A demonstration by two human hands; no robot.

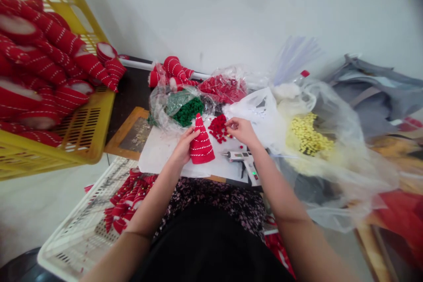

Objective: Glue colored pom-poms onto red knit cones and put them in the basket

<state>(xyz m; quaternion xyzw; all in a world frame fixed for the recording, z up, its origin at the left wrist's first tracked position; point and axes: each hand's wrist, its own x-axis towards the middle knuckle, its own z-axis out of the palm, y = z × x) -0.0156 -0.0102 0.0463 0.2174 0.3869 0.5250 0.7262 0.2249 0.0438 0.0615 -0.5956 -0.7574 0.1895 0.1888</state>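
My left hand (pixel 185 144) is closed on a red cone-shaped hat (pixel 202 146) with white dashed stripes, its tip pointing up. Just right of it, my right hand (pixel 238 128) has its thumb and fingers pinched at the right edge of a pile of small red pompoms (pixel 218 128); whatever lies between the fingertips is too small to make out. Below that hand, a white glue gun (pixel 243 158) with a green light rests on the white paper (pixel 158 152), its nozzle pointing left.
A yellow crate (pixel 95 141) of striped red pieces stands left, a white basket (pixel 62 238) below it. Behind the paper are bags of green pompoms (pixel 188 111) and red pieces (pixel 223 88). A clear bag with yellow berries (pixel 309 134) lies right.
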